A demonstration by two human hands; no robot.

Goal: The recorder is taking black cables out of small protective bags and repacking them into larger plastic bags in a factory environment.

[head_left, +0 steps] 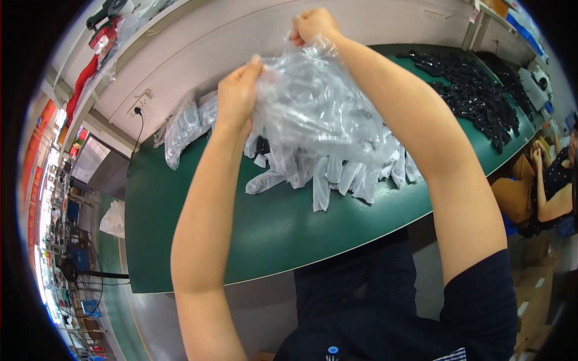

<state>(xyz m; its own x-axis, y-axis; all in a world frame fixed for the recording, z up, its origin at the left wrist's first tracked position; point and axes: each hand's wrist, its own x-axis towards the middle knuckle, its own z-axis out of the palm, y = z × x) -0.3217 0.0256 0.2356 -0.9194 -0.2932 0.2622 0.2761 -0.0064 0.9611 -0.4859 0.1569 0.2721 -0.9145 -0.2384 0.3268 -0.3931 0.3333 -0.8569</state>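
Observation:
A large clear plastic bag (313, 99) hangs crumpled between my two raised hands, over the far middle of the green table. My left hand (238, 93) pinches its left edge, thumb pointing up. Higher and further right, my right hand (314, 25) is closed round the bag's upper edge. Under and in front of the bag lies a heap of small items in translucent sleeves (322, 183), spread on the tabletop. The bag hides much of that heap, and what it holds, if anything, cannot be made out.
The green table (271, 240) runs along a pale wall with a socket (139, 105). Filled plastic bags (183, 126) lie at its back left. Many black parts (475, 96) are piled at the right. A co-worker (551, 186) sits beyond the right edge. A fan (81, 280) stands left.

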